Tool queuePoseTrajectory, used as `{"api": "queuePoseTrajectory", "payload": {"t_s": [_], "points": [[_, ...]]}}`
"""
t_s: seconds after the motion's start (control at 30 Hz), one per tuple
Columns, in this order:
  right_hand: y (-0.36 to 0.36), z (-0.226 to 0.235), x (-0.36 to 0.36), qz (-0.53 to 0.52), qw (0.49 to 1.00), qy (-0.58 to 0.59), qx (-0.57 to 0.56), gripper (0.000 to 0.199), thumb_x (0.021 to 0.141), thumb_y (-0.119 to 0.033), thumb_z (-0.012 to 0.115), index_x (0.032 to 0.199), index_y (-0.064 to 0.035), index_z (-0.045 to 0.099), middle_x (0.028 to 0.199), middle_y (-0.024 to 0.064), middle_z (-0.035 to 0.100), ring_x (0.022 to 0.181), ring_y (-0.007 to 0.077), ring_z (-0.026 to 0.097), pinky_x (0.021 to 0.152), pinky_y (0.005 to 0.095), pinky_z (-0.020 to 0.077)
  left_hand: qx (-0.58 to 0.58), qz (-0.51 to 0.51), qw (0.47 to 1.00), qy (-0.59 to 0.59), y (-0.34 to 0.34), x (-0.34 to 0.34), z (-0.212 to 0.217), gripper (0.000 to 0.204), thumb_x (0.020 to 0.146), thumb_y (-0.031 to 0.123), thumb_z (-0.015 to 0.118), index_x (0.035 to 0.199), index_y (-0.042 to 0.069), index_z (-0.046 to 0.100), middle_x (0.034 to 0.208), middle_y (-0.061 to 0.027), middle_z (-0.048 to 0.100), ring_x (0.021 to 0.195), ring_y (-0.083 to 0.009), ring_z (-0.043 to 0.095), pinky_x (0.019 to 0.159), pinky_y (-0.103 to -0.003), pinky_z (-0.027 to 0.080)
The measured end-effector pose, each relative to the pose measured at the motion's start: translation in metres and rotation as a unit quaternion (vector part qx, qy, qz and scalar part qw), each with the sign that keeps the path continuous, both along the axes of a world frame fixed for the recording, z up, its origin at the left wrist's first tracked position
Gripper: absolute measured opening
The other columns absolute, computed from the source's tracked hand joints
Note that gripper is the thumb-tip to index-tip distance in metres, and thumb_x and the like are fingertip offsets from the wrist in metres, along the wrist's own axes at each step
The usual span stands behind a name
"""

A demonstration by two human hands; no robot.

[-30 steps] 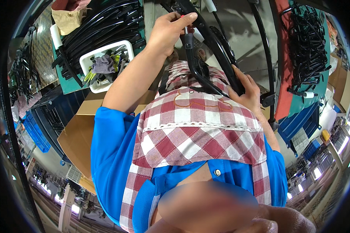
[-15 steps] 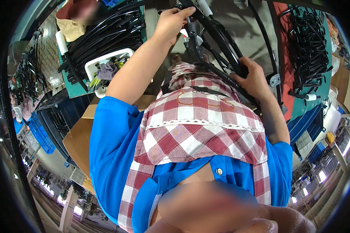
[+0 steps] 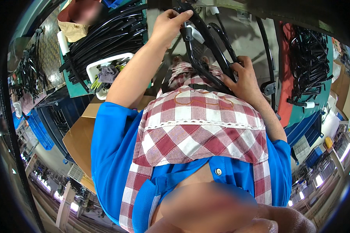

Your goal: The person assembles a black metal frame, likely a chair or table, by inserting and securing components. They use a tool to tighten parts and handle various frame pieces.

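Note:
A black tubular metal frame (image 3: 210, 42) slants in front of my apron, from the top centre down toward the right. Near its upper end my left hand (image 3: 169, 26) is closed, with the thumb and fingers on the tube. My right hand (image 3: 243, 77) grips the lower part, its fingers curled over the black tubes. Below my left hand, a thinner bent tube (image 3: 191, 54) with a black collar runs down to the frame's lower part, near my apron. Under my right palm, the tube ends are hidden.
At left, long black tubes (image 3: 109, 35) lie piled on a green surface beside a white tub (image 3: 91, 72) with gloves. A red and green table (image 3: 287, 66) at right bears tangled black metal parts (image 3: 309, 58). Another black bar (image 3: 269, 46) stands between that table and me.
The lower part of the frame has swung left toward my body's middle, and my right hand has moved left with it. My left hand stays near the upper end, shifted slightly.

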State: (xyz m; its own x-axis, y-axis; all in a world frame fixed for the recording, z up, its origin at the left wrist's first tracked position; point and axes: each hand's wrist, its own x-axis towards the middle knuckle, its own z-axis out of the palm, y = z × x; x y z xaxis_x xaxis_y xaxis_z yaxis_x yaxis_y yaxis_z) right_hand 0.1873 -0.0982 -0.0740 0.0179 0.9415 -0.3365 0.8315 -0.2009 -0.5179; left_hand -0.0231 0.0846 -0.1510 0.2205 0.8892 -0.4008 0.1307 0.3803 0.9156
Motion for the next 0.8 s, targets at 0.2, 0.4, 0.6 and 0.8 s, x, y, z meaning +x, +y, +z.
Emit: {"api": "queuePoseTrajectory", "payload": {"t_s": [0.2,0.4,0.6,0.8], "points": [[0.003,-0.010,0.002,-0.016,0.999,0.015,0.028,0.037,0.078,-0.025,0.077,0.094,0.0069,0.067,0.120,0.0265,0.050,0.108,0.0414,0.057,0.093,0.0436,0.0494,0.271,-0.054,0.961,0.021,0.026,0.001,-0.001,0.034,0.093,0.025,0.068,0.117,0.001,0.062,0.097,-0.0072,0.070,0.080,-0.0169,0.064,0.074,-0.031,0.052],[0.006,-0.016,0.010,-0.038,0.999,0.013,0.022,0.036,0.075,-0.024,0.079,0.087,0.0067,0.066,0.117,0.0253,0.054,0.105,0.0382,0.058,0.090,0.0420,0.0491,0.007,-0.234,0.969,-0.079,0.068,-0.017,0.015,0.023,0.083,0.011,0.075,0.102,-0.003,0.070,0.092,-0.0092,0.072,0.081,-0.0204,0.067,0.077,-0.034,0.053],[0.003,-0.019,-0.002,-0.062,0.998,-0.003,0.030,0.035,0.076,-0.024,0.079,0.088,0.0068,0.066,0.117,0.0263,0.053,0.107,0.0396,0.057,0.091,0.0428,0.0490,0.005,-0.283,0.959,-0.016,0.072,-0.010,0.029,0.019,0.083,0.014,0.077,0.093,-0.001,0.072,0.079,-0.0091,0.071,0.072,-0.0181,0.068,0.066,-0.031,0.055],[0.010,-0.004,-0.005,-0.059,0.998,-0.003,0.033,0.035,0.078,-0.022,0.078,0.090,0.0078,0.066,0.115,0.0222,0.055,0.100,0.0341,0.060,0.086,0.0394,0.0503,0.030,-0.272,0.953,-0.129,0.081,-0.016,0.001,0.026,0.086,0.018,0.075,0.105,0.000,0.071,0.094,-0.0091,0.072,0.083,-0.0183,0.067,0.071,-0.032,0.055]]}}
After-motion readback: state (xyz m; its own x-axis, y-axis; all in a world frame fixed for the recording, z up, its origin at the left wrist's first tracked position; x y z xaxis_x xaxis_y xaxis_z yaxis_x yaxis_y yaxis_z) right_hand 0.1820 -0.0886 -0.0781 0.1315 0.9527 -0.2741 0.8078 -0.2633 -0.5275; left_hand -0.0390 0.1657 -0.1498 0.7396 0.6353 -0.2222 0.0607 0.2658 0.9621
